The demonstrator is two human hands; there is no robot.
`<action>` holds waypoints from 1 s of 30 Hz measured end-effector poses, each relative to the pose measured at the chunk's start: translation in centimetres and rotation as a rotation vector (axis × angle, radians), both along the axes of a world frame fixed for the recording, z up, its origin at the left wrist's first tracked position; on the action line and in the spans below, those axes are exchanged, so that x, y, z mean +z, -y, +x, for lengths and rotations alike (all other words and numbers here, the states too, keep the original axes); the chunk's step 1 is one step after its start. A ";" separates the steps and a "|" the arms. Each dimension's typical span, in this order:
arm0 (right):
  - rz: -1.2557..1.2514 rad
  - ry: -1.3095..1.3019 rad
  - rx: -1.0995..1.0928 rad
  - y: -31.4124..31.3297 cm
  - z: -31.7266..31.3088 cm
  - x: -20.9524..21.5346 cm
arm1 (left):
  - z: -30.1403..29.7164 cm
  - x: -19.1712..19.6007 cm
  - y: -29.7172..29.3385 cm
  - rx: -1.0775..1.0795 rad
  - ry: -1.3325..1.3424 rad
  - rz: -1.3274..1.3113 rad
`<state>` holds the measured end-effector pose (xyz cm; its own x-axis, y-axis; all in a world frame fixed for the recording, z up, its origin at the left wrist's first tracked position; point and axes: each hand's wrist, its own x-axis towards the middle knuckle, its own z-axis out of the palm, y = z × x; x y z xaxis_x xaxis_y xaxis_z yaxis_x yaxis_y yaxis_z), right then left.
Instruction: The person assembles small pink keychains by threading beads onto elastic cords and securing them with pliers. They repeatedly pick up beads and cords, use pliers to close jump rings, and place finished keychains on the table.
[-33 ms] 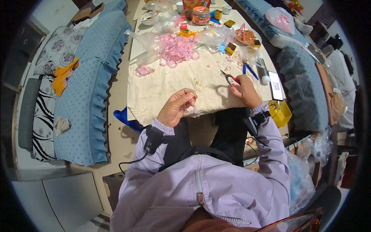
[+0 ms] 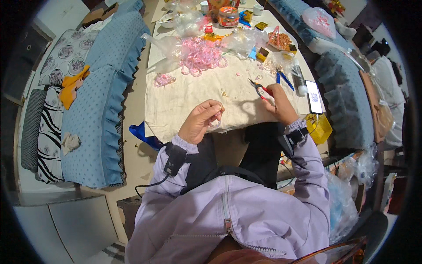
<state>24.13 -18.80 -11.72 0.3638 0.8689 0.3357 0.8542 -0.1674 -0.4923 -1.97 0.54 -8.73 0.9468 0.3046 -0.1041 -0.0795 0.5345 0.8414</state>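
My left hand [image 2: 198, 122] is closed over the near edge of the cloth-covered table [image 2: 176, 108]. Its thumb and forefinger pinch the end of a small strand of pale pink and clear beads [image 2: 216, 123], which hangs below the fingers and is partly hidden by them. My right hand [image 2: 281, 105] rests at the right on the cloth, closed around red-handled pliers [image 2: 262, 89] whose jaws point to the far left. A few small gold pieces [image 2: 224, 93] lie between the hands. Beyond them is a heap of pink bead bracelets [image 2: 202, 55], with a smaller bunch [image 2: 164, 80] at its left.
Blue-handled pliers [image 2: 286, 80], a dark tube [image 2: 299, 79] and a phone [image 2: 314, 96] lie along the right edge. Clear bags [image 2: 239, 44], a lidded jar [image 2: 228, 17] and a plate of orange-brown bits [image 2: 281, 40] stand farther back. A yellow basket [image 2: 319, 130] sits beside the table.
The pliers' tips have shifted slightly away from me. My left fingers have turned a little around the strand; the rest looks the same.
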 end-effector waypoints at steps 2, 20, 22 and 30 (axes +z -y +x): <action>0.145 -0.172 0.174 0.1 -2.2 2.0 | 0.0 0.4 0.0 0.017 -0.006 0.058; 0.059 0.047 0.346 -1.0 -7.3 8.2 | -0.8 2.4 0.0 0.044 -0.017 0.158; 0.076 0.037 0.350 -0.9 -7.3 8.4 | -0.8 2.6 0.0 0.048 -0.008 0.179; 0.080 0.017 0.365 -0.6 -7.2 8.5 | -0.8 3.0 0.6 0.080 -0.014 0.207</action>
<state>16.91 -18.24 -3.19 0.0285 0.9113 0.4108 0.8588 0.1880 -0.4766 -2.79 -0.06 -5.70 0.9175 0.3951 -0.0449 -0.1021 0.3431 0.9337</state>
